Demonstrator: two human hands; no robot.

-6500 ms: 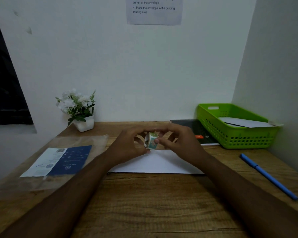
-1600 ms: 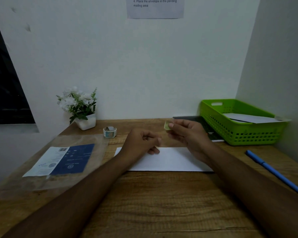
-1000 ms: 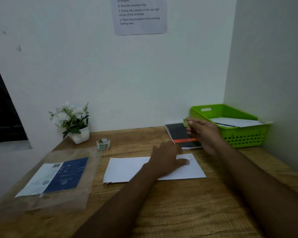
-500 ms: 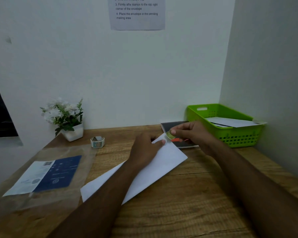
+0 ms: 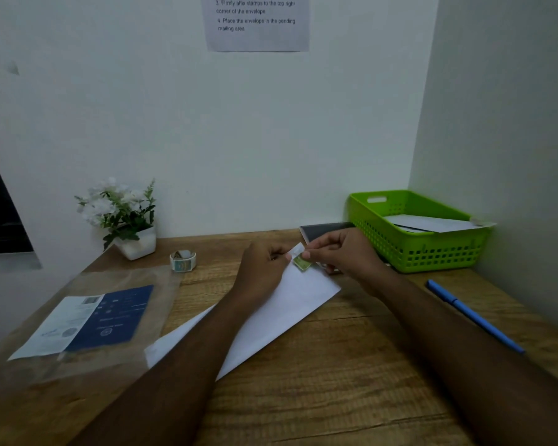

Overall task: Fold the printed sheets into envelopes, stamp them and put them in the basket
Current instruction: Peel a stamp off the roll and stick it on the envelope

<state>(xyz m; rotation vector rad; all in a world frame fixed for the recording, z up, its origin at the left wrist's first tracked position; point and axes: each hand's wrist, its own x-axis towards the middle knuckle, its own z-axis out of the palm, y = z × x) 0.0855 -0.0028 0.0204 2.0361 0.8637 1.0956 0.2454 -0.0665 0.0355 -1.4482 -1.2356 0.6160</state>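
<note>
Plastic sleeve (image 5: 136, 342): lies flat on the left of the wooden desk (image 5: 335, 397), with a blue-and-white printed sheet (image 5: 87, 323) inside it.
Potted plant (image 5: 120, 214): white flowers in a white pot, at the back left against the wall.
Stamp roll (image 5: 183, 261): sits on the desk just right of the plant, well apart from both hands.
Envelope (image 5: 271, 320): white, lying slantwise mid-desk. Its near end is beside the sleeve and its far corner points toward the basket.
Left hand (image 5: 261, 272): rests on the envelope's far end, fingers curled, gripping that corner just beside the stamp.
Stamp (image 5: 302, 262): small and green, on the envelope's far corner, between the two hands' fingertips.
Right hand (image 5: 345, 252): thumb and forefinger pinch the stamp against the envelope.
Notebook (image 5: 326, 228): dark, behind the right hand and next to the basket, mostly hidden.
Basket (image 5: 416, 249): bright green, in the back right corner. White finished envelopes (image 5: 432, 223) lie in it, one poking over the right rim.
Pen (image 5: 474, 315): blue, on the desk in front of the basket.
</note>
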